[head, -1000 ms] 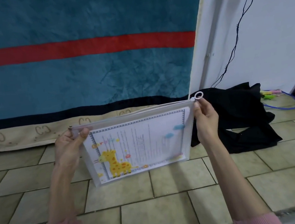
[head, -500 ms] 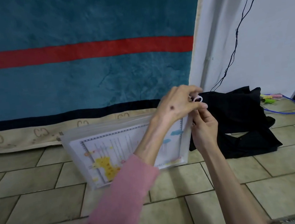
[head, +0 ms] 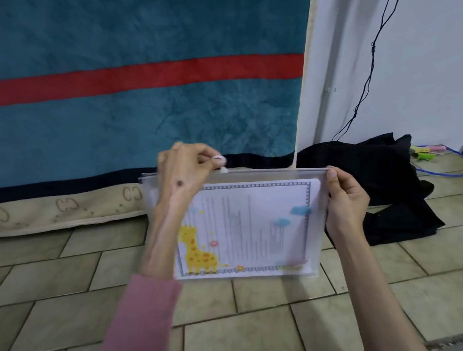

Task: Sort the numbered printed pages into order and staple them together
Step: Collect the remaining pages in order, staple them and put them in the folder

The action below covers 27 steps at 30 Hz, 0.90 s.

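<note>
A clear plastic zip pouch (head: 321, 240) is held upright above the tiled floor. Inside it are printed pages (head: 248, 225) with a dotted border, a yellow giraffe and blue clouds. My left hand (head: 183, 175) reaches across the pouch's top and pinches the white ring zipper pull (head: 219, 160), which sits left of the middle of the zip track. My right hand (head: 344, 199) grips the pouch's upper right corner. My left forearm in a pink sleeve hides the pouch's left part.
A teal blanket (head: 130, 123) with a red stripe hangs behind, with a beige hem on the floor. A black cloth (head: 377, 186) lies at the right by the white wall. Highlighters (head: 425, 151) and a blue cable (head: 462, 164) lie further right. A black cord (head: 377, 46) runs down the wall.
My left hand let go of the pouch's left corner, crossed to the ring pull at the right end, and has drawn it leftwards along the zip. My right hand kept the right corner.
</note>
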Motion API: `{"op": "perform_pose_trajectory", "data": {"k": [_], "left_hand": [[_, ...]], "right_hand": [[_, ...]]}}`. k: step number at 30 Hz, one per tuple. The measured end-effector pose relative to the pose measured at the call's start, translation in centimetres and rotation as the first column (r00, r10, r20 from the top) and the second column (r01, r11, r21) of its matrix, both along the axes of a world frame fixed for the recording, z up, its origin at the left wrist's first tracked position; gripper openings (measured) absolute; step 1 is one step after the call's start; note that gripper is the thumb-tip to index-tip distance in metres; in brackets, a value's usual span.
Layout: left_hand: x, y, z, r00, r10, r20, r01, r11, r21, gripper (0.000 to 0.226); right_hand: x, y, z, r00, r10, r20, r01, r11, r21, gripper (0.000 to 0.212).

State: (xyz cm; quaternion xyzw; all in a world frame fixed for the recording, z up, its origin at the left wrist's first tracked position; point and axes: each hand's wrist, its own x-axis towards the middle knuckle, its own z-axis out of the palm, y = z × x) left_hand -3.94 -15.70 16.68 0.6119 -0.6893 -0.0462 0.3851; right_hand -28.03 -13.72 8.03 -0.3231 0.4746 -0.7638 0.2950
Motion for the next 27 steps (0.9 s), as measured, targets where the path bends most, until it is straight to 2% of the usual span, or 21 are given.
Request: {"op": "perform_pose_trajectory", "data": {"k": [2,5,7,10,12,14,17,19,23,25,27], "left_hand": [[4.1,0.3,-0.5,0.995,0.072,-0.07,-0.068,0.996,0.055,0.006],[8.9,0.9,-1.5,0.942,0.112,-0.316,-0.074,0.989,0.129,0.011],[11.0,1.2,-2.2,0.91,0.178,-0.375,-0.14,0.982,0.127,0.015],[12.7,1.4,-3.0,0.873,0.237,-0.427,-0.209,0.972,0.111,0.005],[12.6,1.5,-3.9,0.824,0.198,-0.531,-0.178,0.98,0.09,0.007],[11.9,1.9,-5.7,0.746,0.177,-0.642,-0.111,0.984,0.142,0.015],[10.3,3.5,-10.3,0.762,0.273,-0.587,0.003,0.905,0.425,0.02],[9.2,4.5,-13.3,0.755,0.276,-0.595,0.024,0.895,0.445,0.021],[7.7,6.4,-16.4,0.778,0.454,-0.434,-0.309,0.878,0.365,0.029],[8.0,7.0,-18.2,0.768,0.507,-0.391,-0.365,0.848,0.384,0.038],[8.5,7.5,-20.1,0.814,0.533,-0.233,-0.394,0.8,0.453,0.048]], "right_hand": [[-0.8,0.1,-0.3,1.0,0.017,-0.017,-0.017,1.0,0.012,0.008],[-1.0,0.3,-0.2,0.996,0.032,-0.083,-0.031,0.999,0.021,0.012],[-0.9,0.4,-0.1,0.994,0.029,-0.109,-0.027,0.999,0.018,0.015],[-0.6,0.1,0.0,0.99,0.051,-0.132,-0.048,0.999,0.025,0.017],[-0.5,0.1,-0.3,0.988,0.067,-0.137,-0.066,0.998,0.015,0.013],[-0.5,0.6,-1.3,0.977,0.132,-0.166,-0.132,0.991,0.009,0.012],[-0.3,1.8,-5.0,0.909,0.312,-0.278,-0.278,0.948,0.156,0.034],[0.6,2.3,-7.7,0.871,0.34,-0.355,-0.255,0.93,0.264,0.046],[3.4,3.0,-10.0,0.786,0.348,-0.511,-0.129,0.901,0.415,0.06],[4.3,3.5,-11.2,0.685,0.383,-0.619,-0.037,0.868,0.496,0.058],[5.4,4.3,-12.5,0.573,0.399,-0.716,0.102,0.832,0.545,0.051]]}}
